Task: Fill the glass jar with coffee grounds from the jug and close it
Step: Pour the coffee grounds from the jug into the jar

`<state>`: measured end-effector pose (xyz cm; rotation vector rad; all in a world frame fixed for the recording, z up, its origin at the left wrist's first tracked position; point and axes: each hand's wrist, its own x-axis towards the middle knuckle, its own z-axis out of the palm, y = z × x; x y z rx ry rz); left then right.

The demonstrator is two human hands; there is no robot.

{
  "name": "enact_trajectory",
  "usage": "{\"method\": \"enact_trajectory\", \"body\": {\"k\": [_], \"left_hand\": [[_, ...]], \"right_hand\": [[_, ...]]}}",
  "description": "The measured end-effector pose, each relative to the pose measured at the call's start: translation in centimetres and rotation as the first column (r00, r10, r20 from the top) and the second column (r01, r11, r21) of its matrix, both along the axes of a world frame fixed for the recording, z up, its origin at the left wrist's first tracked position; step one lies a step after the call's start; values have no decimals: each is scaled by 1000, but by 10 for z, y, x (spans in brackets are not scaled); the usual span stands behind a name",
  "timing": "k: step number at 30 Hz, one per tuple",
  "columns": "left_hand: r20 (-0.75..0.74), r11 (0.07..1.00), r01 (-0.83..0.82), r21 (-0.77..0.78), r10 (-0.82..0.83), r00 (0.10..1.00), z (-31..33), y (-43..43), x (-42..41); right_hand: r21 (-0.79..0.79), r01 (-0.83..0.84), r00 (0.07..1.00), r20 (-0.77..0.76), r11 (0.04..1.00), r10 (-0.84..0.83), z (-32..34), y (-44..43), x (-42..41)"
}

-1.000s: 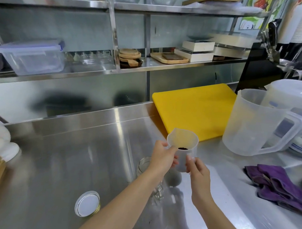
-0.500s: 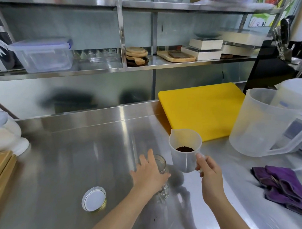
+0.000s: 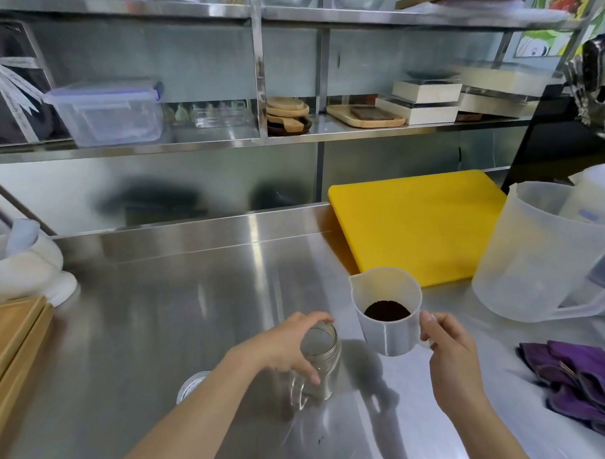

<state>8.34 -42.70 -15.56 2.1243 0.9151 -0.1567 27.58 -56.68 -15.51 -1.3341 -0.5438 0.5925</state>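
My left hand (image 3: 283, 345) grips the open glass jar (image 3: 319, 358) from its left side; the jar is tilted, with its mouth toward the jug. My right hand (image 3: 452, 354) holds a small translucent plastic jug (image 3: 387, 313) by its handle, upright, just right of the jar. Dark coffee grounds (image 3: 386, 310) lie at the jug's bottom. The jar's white lid (image 3: 191, 385) lies flat on the steel counter to the left, partly hidden behind my left forearm.
A yellow cutting board (image 3: 418, 223) lies behind the jug. Large clear pitchers (image 3: 547, 255) stand at the right, with a purple cloth (image 3: 577, 379) in front of them. Wooden boards (image 3: 5, 349) and a white object (image 3: 22, 260) sit at the left. Shelves run along the back.
My left hand left the jug, dropped to the jar and closed around it, tilting it. The jug stayed in my right hand and came nearer.
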Motion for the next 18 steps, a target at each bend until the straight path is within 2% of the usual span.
{"method": "enact_trajectory", "body": {"k": [8, 12, 18], "left_hand": [[115, 991, -112, -67, 119, 986, -21, -14, -21], [160, 979, -185, -91, 197, 967, -40, -29, -26], [244, 947, -318, 40, 299, 923, -53, -35, -28]], "right_hand": [[91, 119, 992, -56, 989, -114, 1, -2, 5], [131, 121, 991, -80, 984, -111, 2, 0, 6], [138, 4, 1000, -26, 990, -1, 3, 3, 2]]}}
